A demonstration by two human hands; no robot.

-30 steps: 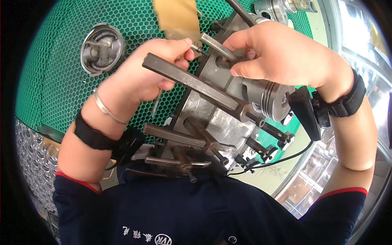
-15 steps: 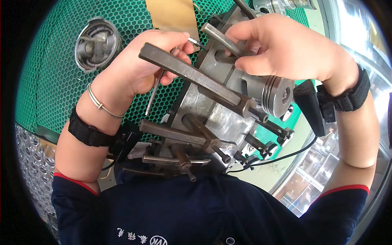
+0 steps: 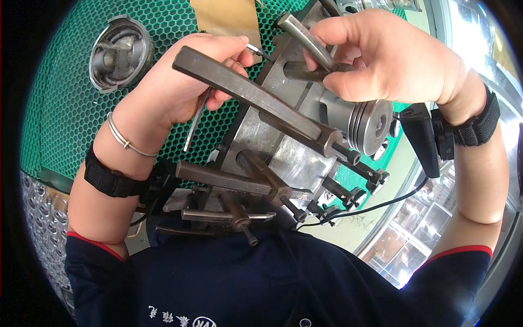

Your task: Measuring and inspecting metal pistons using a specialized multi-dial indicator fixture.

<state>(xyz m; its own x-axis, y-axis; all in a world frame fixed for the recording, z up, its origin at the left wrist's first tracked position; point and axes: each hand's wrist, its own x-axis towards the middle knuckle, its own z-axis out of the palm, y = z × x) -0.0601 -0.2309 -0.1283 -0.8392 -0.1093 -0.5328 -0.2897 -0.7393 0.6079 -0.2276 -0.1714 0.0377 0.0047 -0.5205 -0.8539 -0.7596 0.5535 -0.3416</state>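
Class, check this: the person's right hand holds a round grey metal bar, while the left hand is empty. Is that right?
Not quite: the left hand isn't empty. The head view shows it holding a slim, pen-like silver-and-black tool. The rest stands.

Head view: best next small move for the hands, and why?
Perhaps ease the left hand clear of the long bar before the right hand shifts the short bar. In view, the long bar crosses in front of the left hand, which grips a dark-tipped tool; the right hand's fingers are around the short bar's lower end.
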